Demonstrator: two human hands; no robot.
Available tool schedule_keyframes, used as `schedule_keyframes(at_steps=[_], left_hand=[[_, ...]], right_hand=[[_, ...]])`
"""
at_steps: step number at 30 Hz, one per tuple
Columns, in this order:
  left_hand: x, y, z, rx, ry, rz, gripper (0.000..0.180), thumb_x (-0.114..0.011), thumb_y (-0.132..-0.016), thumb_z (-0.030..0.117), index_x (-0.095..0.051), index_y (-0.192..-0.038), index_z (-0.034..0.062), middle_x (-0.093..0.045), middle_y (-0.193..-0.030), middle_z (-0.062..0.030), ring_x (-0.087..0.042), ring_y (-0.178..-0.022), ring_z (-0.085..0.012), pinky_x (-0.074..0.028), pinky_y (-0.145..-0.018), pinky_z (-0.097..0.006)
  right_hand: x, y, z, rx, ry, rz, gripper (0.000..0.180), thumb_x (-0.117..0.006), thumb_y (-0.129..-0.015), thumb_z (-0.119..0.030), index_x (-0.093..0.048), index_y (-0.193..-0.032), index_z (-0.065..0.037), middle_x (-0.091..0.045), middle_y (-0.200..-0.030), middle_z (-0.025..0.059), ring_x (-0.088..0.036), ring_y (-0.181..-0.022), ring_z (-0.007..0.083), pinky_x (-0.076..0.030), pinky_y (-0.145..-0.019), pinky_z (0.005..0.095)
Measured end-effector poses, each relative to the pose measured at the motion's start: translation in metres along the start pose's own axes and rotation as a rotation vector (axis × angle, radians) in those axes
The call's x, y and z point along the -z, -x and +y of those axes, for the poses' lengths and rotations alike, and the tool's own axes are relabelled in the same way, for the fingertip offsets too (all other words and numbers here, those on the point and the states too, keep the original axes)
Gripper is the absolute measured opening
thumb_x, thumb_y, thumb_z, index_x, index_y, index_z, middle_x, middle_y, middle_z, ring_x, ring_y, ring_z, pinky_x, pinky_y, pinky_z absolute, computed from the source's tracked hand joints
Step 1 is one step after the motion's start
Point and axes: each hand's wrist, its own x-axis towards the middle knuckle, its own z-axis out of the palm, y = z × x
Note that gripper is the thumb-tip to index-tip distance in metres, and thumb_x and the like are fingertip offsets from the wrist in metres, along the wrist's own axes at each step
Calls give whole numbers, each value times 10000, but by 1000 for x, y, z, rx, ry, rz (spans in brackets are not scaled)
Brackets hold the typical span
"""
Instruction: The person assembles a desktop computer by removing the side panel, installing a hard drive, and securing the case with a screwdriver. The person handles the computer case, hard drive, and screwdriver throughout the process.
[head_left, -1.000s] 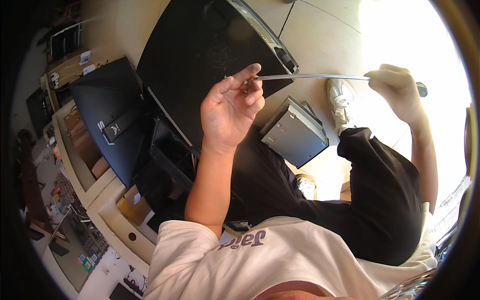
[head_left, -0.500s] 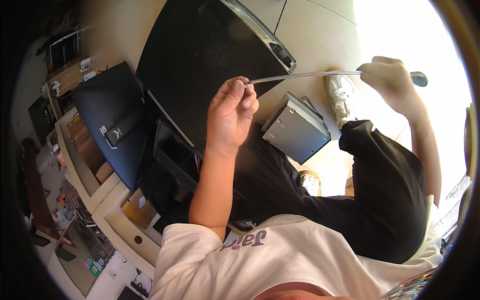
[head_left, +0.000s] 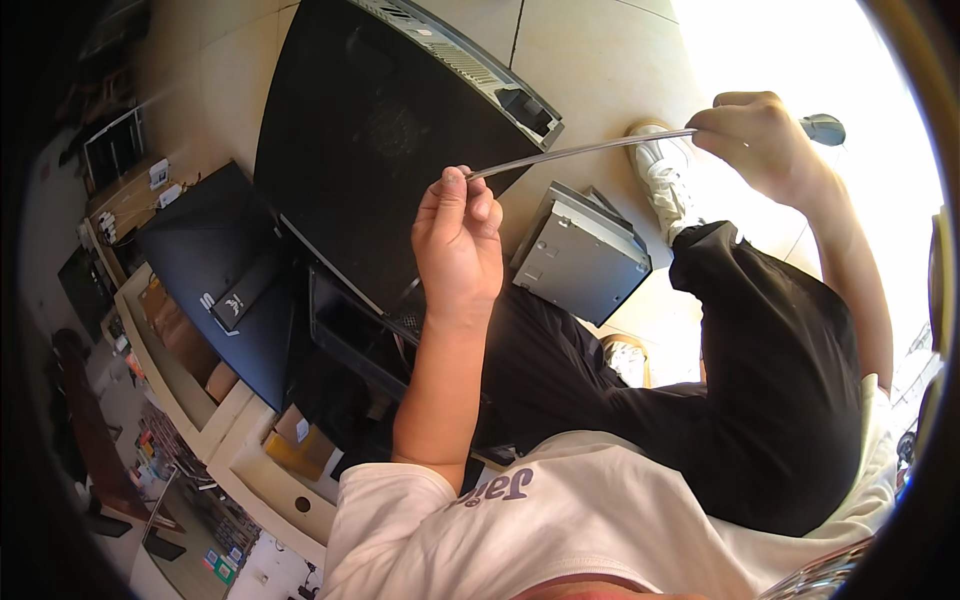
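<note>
A long screwdriver [head_left: 580,151] with a thin metal shaft spans the space between my two hands. My right hand [head_left: 755,145] is closed round its handle, whose dark rounded end sticks out past the fist. With thumb and fingertips, my left hand [head_left: 457,245] pinches the shaft's far end; whether a small screw is there too, I cannot tell. Under the left hand lies a large black computer case [head_left: 390,130] with a grey metal back edge, on its side. A grey metal optical drive [head_left: 583,255] is below the shaft, near my legs.
My white shoe [head_left: 660,180] is on the tiled floor [head_left: 600,60] beyond the drive. At left stand a dark monitor [head_left: 225,280] seen from behind and a pale desk unit [head_left: 235,440] with open compartments holding boxes. Strong sunlight whitens the floor at right.
Both hands have shifted a little left in the picture, and the screwdriver slopes more, its left end lower. The surroundings have shifted slightly with the view. Both grips stay the same.
</note>
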Motion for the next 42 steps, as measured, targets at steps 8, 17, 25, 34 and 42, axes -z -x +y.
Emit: schedule_keyframes(at_steps=[8, 17, 25, 34, 42], left_hand=[[-13, -6, -11, -35, -71, 55, 172, -600, -1004, 179, -645, -971, 16, -631, -857, -64, -506, -663, -104, -394, -547, -232], [-5, -14, -17, -122, -191, 63, 146, -592, -1003, 150, -620, -982, 8, -631, -842, -76, -538, -653, -109, -412, -535, -237], [-3, -25, -20, -91, -218, -13, 149, -570, -1015, 159, -602, -1001, 15, -628, -833, -62, -534, -642, -101, -409, -533, -240], [-2, -42, -40, -619, -1064, 86, 268, -617, -988, 176, -595, -1163, -26, -508, -766, -8, -460, -629, -96, -413, -604, -227], [30, -83, -70, -1282, -1598, -55, 390, -737, -779, 293, -566, -1016, 34, -585, -845, -115, -575, -738, -325, -460, -642, -444]], right_hand=[[0, 1, 14, 23, 10, 8, 116, -666, -899, -54, -705, -907, 55, -648, -751, 169, -625, -675, 302, -501, -637, 365], [2, -9, 2, -353, -117, -182, 122, -652, -907, -46, -729, -944, 43, -665, -722, 123, -619, -612, 199, -519, -603, 313], [-21, -3, 20, -352, -288, -58, 172, -679, -900, -70, -722, -1030, 34, -681, -807, 102, -615, -689, 147, -518, -665, 286], [0, -16, 58, -378, -163, 86, 253, -687, -924, -178, -732, -1087, 10, -733, -917, 105, -663, -813, 167, -544, -768, 317], [6, -42, 73, -222, 32, -1, 209, -664, -947, -149, -722, -1057, 20, -721, -977, 139, -687, -883, 223, -552, -819, 330]])
